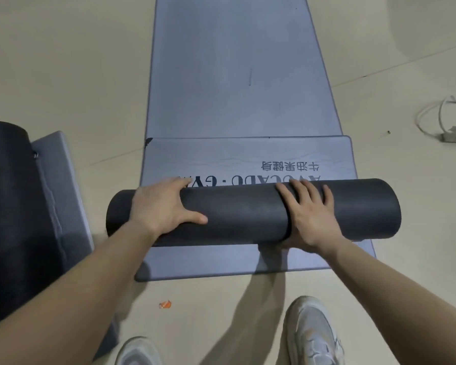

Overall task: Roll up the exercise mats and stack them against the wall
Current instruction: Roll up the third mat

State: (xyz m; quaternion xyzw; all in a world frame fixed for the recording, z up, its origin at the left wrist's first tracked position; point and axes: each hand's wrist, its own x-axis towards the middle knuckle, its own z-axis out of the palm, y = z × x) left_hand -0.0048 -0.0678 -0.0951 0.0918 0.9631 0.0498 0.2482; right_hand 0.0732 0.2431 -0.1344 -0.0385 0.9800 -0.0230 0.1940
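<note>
A dark grey rolled mat (248, 209) lies crosswise on a flat grey-blue mat (221, 159) that bears printed lettering. My left hand (163, 206) rests on the roll's left part, fingers spread over its top, thumb on the near side. My right hand (308, 212) lies flat on the roll's right part, fingers pointing away from me. A second flat grey-blue mat (232, 61) stretches away from me beyond the first. At the left edge another dark mat (13, 206), partly rolled, lies over a grey mat (63, 164).
The floor is beige. A white cable and power adapter (453, 130) lie at the right edge. A small orange scrap (165, 304) sits on the floor near my feet. My two light sneakers (313, 333) stand at the bottom.
</note>
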